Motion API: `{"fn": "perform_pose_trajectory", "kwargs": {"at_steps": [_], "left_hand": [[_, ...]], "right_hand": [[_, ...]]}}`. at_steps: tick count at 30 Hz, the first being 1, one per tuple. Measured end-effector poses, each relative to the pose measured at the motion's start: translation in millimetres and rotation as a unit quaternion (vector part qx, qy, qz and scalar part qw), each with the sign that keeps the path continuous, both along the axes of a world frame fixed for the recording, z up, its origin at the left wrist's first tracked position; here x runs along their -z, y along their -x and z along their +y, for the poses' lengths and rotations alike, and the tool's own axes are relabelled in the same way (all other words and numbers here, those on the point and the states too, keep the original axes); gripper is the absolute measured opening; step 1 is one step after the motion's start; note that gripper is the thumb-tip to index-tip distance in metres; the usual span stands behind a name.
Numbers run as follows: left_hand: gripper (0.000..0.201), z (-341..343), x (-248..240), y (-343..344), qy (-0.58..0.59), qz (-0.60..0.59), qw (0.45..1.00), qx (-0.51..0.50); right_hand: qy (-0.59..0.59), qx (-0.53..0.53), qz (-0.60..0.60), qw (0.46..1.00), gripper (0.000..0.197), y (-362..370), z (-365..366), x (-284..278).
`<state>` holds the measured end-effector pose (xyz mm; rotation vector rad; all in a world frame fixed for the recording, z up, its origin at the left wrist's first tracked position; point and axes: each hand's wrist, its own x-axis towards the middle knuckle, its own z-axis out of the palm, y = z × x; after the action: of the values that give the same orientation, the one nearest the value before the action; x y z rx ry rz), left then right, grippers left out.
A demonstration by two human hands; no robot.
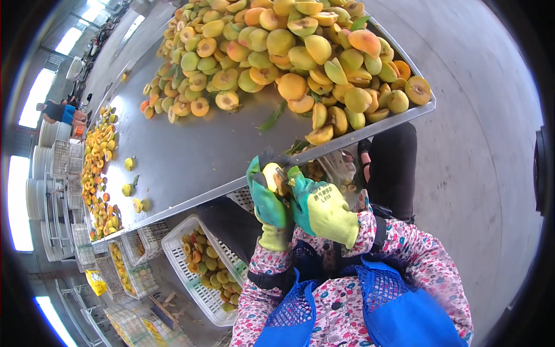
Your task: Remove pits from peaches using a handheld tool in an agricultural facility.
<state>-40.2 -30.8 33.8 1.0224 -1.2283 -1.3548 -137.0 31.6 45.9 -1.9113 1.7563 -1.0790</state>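
Observation:
Both my hands wear green-and-yellow work gloves and meet just below the near edge of a metal table (214, 147). My left hand (267, 202) is closed around a cut apricot (272, 176), its pale flesh and brown hollow facing up. My right hand (324, 207) is closed beside it, gripping a small dark tool (281, 173) whose tip touches the fruit; its exact kind is mostly hidden by the fingers. Beyond my hands, a large heap of halved apricots (260, 52) covers the far and right part of the table, some halves still holding stones.
A white plastic crate (173, 248) of apricots stands below the table at left. More apricot halves (99, 168) lie along the table's left end. Green leaves (272, 117) rest on the metal. Further left are stacked crates (68, 156) and another person (60, 113).

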Motion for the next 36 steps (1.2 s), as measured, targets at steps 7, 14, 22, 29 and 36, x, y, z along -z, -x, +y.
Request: {"fn": "perform_pose_trajectory", "kwargs": {"at_steps": [7, 14, 22, 29, 36], "left_hand": [[0.041, 0, 6, 5, 0.102, -0.141, 0.985, -0.011], [0.032, -9, 20, -16, 0.249, -0.348, 0.904, 0.017], [0.032, -11, 19, -24, 0.203, -0.263, 0.942, 0.055], [0.034, -15, 11, -27, 0.072, -0.189, 0.968, 0.151], [0.036, 11, 39, -19, 0.247, -0.09, 0.964, -0.032]], "right_hand": [[0.016, -0.022, 0.087, 0.996, 0.035, 4, 5, 12], [0.017, -0.064, 0.088, 0.994, 0.04, 7, 4, 12], [-0.067, -0.046, -0.108, 0.991, 0.023, 10, -2, -1], [-0.063, -0.136, -0.065, 0.987, 0.025, 25, 9, 19], [-0.351, -0.1, -0.27, 0.891, 0.025, 26, 8, -46]]}}
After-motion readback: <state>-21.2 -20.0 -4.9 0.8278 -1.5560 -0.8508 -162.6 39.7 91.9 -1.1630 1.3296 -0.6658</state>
